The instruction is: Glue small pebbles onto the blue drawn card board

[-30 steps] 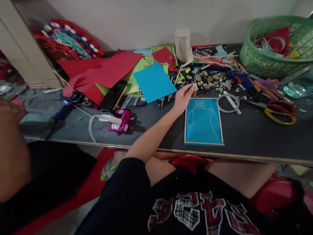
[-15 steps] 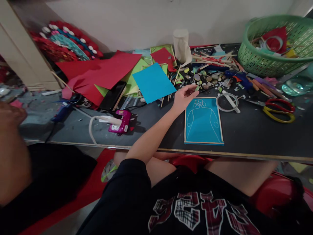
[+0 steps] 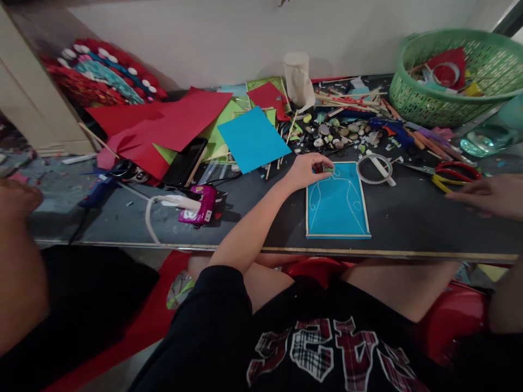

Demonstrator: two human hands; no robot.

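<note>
- Dark tabletop [image 3: 408, 228] against a pale wall [image 3: 229, 38], with red paper [image 3: 163, 128] toward the left.
- Left hand [image 3: 308, 170]: fingertips pinched on a small greenish stone [image 3: 328, 170], now moved from beside the pebbles [image 3: 339, 132] to the drawing's head end.
- Blue framed sheet [image 3: 337, 212]: flat beneath those fingertips, bearing the line drawing.
- Right hand [image 3: 496, 197]: newly in view at the scissors [image 3: 466, 165], fingers extended; whether it grips them, I cannot tell.
</note>
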